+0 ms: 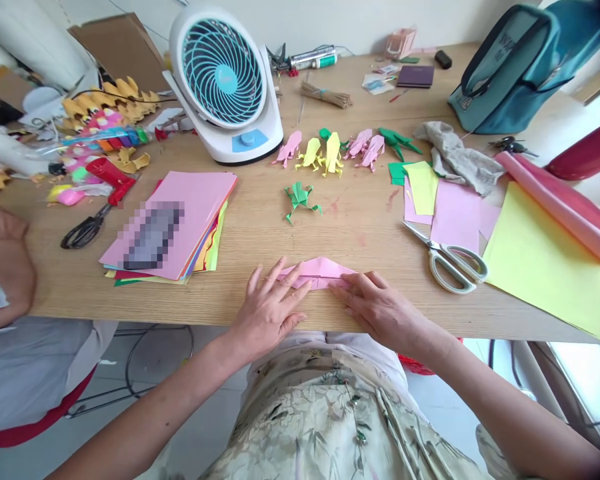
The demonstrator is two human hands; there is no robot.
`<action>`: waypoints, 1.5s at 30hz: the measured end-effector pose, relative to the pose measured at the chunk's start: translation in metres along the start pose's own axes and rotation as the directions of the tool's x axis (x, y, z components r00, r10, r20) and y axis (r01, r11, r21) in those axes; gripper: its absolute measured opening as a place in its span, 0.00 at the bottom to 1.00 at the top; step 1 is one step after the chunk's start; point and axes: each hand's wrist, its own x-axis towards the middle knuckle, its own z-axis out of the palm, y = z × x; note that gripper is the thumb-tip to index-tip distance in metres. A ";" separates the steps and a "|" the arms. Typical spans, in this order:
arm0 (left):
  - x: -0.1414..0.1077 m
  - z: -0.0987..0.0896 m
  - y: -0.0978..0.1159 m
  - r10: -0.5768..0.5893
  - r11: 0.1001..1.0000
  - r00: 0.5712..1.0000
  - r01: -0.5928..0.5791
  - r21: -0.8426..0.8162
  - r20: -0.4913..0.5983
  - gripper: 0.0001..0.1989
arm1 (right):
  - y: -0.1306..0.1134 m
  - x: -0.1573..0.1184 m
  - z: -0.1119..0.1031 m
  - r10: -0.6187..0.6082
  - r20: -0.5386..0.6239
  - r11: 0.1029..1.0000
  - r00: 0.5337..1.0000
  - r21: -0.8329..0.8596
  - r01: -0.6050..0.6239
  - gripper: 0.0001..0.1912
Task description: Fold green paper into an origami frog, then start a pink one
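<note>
A folded piece of pink paper (pixel 321 269) lies near the table's front edge, its creases running sideways. My left hand (pixel 273 303) rests on its left end with the fingers spread. At the right end my right hand (pixel 377 303) has its fingers bent together on the paper; its thumb is partly hidden. Just beyond the paper sits a green origami frog (pixel 301 199). Farther back stand several folded figures, among them a yellow one (pixel 333 153) and a pink one (pixel 289 148). White-handled scissors (pixel 453 260) lie to the right of my right hand.
A stack of coloured paper (pixel 200 193) lies on the left, near black scissors (pixel 87 227). Behind it stands a fan (pixel 225 80). To the right are pink sheets (pixel 455 217), yellow paper (pixel 545 260) and a teal bag (pixel 520 73). Another person's arm (pixel 5 260) rests at the left edge.
</note>
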 end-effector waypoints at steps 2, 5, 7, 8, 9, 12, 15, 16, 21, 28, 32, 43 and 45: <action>0.011 0.001 0.006 0.072 0.997 0.997 -0.073 -0.010 -0.015 0.28 | -0.001 -0.001 0.000 0.004 -0.007 1.000 1.000 -0.026 -0.004 0.22; 0.024 0.010 0.013 0.109 0.994 0.993 -0.108 -0.029 0.050 0.31 | 0.004 -0.011 -0.004 0.027 -0.041 1.000 0.999 -0.007 -0.027 0.26; 0.027 0.017 0.014 0.104 0.994 0.990 -0.101 -0.037 0.091 0.34 | 0.010 -0.023 -0.007 0.067 -0.084 0.997 0.994 0.048 -0.063 0.29; 0.027 0.020 0.013 0.102 0.994 0.990 -0.099 -0.039 0.093 0.35 | 0.014 -0.029 -0.008 0.108 -0.114 0.993 0.988 0.065 -0.101 0.29; 0.026 0.022 0.013 0.103 0.994 0.991 -0.100 -0.041 0.089 0.36 | 0.016 -0.035 -0.009 0.158 -0.165 0.987 0.973 0.067 -0.149 0.29; 0.023 0.024 0.010 0.114 0.993 0.992 -0.111 -0.047 0.062 0.37 | 0.013 -0.040 -0.006 0.207 -0.223 0.978 0.953 0.016 -0.209 0.30; 0.023 0.024 0.009 0.119 0.992 0.991 -0.117 -0.048 0.059 0.38 | -0.006 -0.025 0.005 0.155 -0.136 0.984 0.978 -0.064 -0.165 0.32; 0.023 0.024 0.009 0.119 0.992 0.991 -0.117 -0.048 0.059 0.39 | -0.015 -0.018 0.009 0.146 -0.108 0.985 0.983 -0.075 -0.155 0.34; 0.023 0.025 0.010 0.104 0.994 0.993 -0.102 -0.040 0.052 0.35 | -0.039 0.001 0.026 0.152 -0.067 0.985 0.986 -0.071 -0.157 0.38; 0.023 0.021 0.012 0.099 0.995 0.993 -0.096 -0.038 0.065 0.33 | -0.030 -0.016 0.027 0.189 -0.102 0.974 0.977 -0.107 -0.200 0.38; 0.024 0.021 0.012 0.098 0.995 0.993 -0.095 -0.039 0.071 0.32 | -0.023 -0.021 0.020 0.170 -0.049 0.978 0.984 -0.111 -0.175 0.37; 0.024 0.019 0.011 0.105 0.994 0.992 -0.102 -0.041 0.077 0.32 | 0.001 -0.042 0.009 0.130 0.016 0.990 0.991 -0.065 -0.129 0.38; 0.024 0.018 0.011 0.108 0.994 0.991 -0.105 -0.041 0.078 0.32 | 0.005 -0.048 0.008 0.142 0.006 0.987 0.990 -0.075 -0.141 0.37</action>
